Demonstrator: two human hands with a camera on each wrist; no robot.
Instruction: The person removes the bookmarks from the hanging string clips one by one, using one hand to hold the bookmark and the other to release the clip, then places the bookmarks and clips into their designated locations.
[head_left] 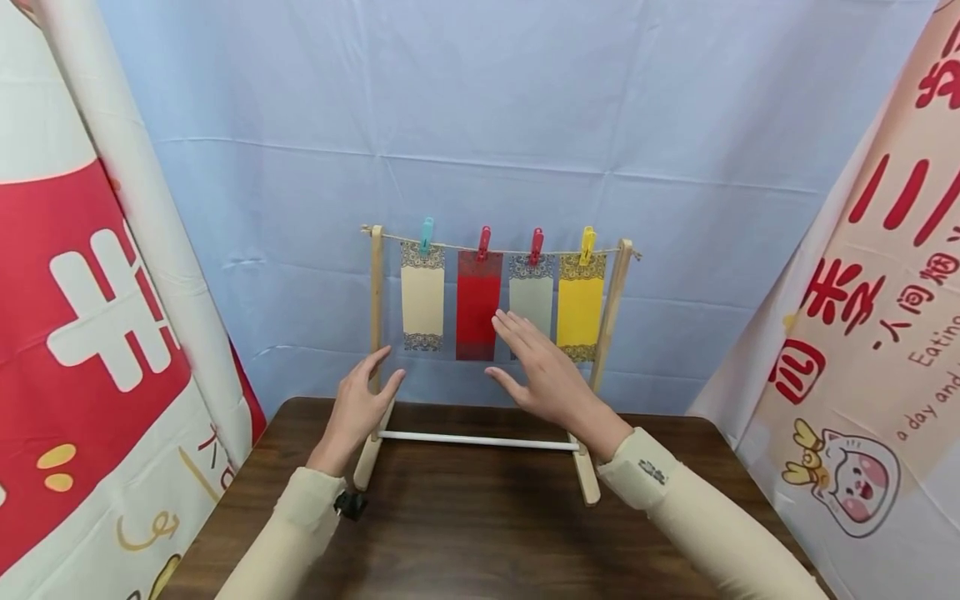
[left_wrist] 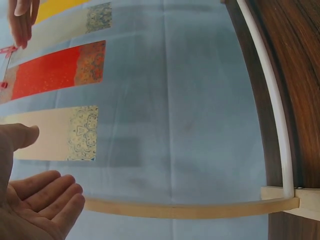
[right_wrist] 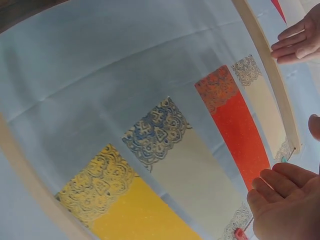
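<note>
Four-sided paper cards hang in a row from a string: a cream card [head_left: 423,302], a red card [head_left: 477,312], a grey card [head_left: 529,293] and a yellow card [head_left: 579,307]. A teal clothespin [head_left: 427,237], two red clothespins [head_left: 537,246] and a yellow clothespin [head_left: 587,245] pinch their tops. My left hand [head_left: 362,400] is by the rack's left post, fingers apart and holding nothing. In front of the grey card, my right hand [head_left: 547,371] is held up with fingers extended, also holding nothing. The left wrist view shows the left palm [left_wrist: 40,205] near the cream card.
The wooden rack has a left post [head_left: 377,292], a right post [head_left: 613,312] and a white crossbar [head_left: 480,440] low between its feet. It stands on a dark brown table [head_left: 450,533]. Blue cloth [head_left: 300,192] hangs behind, with printed cloths [head_left: 862,358] at the sides.
</note>
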